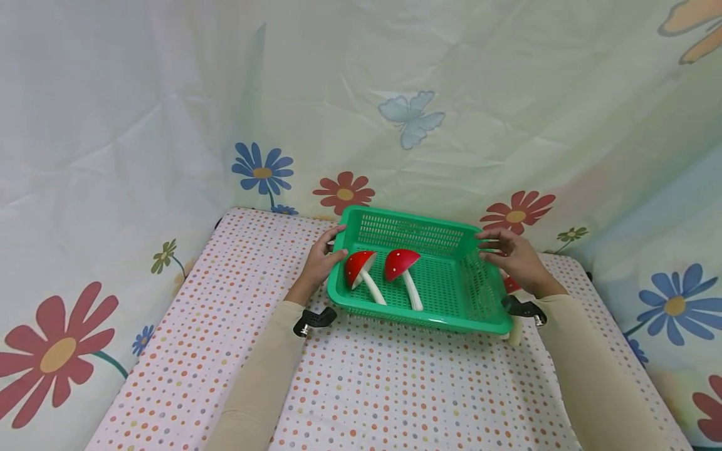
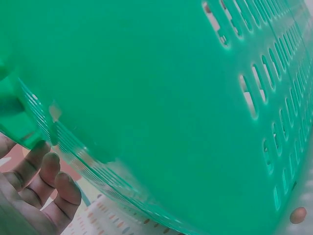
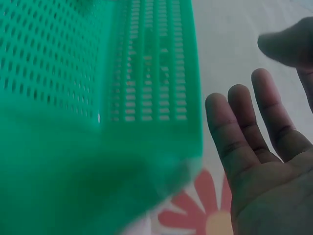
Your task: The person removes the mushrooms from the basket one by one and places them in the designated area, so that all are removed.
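A green plastic basket [image 1: 417,318] with slotted walls holds two toy mushrooms, a left one [image 1: 361,270] and a right one [image 1: 403,266], with red white-dotted caps and pale stems. My left hand [image 1: 323,260] grips the basket's left rim, thumb on top; its fingers curl by the edge in the left wrist view. Beside the right end, my right hand [image 1: 516,260] has its fingers extended. In the right wrist view, a gap shows between that hand [image 3: 264,161] and the basket wall [image 3: 151,63]. Another red-capped mushroom [image 1: 511,285] lies partly hidden behind the basket's right end.
The table wears a dotted cloth [image 1: 361,401]. Behind it hangs a curtain [image 1: 485,150] printed with flowers and butterflies, close to the basket's far edge. Black camera straps circle both wrists.
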Motion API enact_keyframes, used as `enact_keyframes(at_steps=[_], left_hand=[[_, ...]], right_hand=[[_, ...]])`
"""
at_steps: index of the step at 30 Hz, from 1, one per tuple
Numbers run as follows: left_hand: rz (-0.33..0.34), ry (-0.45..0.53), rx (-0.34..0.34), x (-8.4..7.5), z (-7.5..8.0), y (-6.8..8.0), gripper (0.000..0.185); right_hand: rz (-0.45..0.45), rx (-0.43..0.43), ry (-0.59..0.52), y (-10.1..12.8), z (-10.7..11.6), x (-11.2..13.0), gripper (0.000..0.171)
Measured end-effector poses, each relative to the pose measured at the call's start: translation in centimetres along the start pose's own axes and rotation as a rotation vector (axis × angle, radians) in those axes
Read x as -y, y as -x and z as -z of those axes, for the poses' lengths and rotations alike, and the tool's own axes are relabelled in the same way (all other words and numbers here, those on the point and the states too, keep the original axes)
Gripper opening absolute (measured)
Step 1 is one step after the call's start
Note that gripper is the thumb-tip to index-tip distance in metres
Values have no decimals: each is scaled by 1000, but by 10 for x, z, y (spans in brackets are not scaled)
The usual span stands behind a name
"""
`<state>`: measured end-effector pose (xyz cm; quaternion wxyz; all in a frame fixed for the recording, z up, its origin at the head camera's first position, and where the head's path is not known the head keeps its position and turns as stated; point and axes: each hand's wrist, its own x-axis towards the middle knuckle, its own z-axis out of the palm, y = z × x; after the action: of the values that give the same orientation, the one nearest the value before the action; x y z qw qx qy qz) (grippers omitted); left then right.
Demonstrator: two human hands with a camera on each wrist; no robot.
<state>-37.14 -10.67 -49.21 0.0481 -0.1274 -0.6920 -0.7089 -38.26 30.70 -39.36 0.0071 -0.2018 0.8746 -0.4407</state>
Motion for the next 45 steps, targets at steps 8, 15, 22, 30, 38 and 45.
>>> enact_keyframes(at_steps=[8,15,22,30,38,45], left_hand=[[14,-7,4,-2,1,0,55],[30,-15,35,-7,3,1,57],[38,-32,46,-35,0,12,56],[50,-29,43,-35,0,12,56],[32,-33,42,-32,-1,11,57],[24,-34,44,-32,0,11,57]], right_hand=[[-7,87,-21,-24,-29,6,44],[5,178,-13,-39,-52,10,44],[33,260,60,-46,-73,14,45],[18,276,28,-56,-90,13,46],[2,264,62,-64,-103,12,45],[-28,259,23,-69,-110,11,41]])
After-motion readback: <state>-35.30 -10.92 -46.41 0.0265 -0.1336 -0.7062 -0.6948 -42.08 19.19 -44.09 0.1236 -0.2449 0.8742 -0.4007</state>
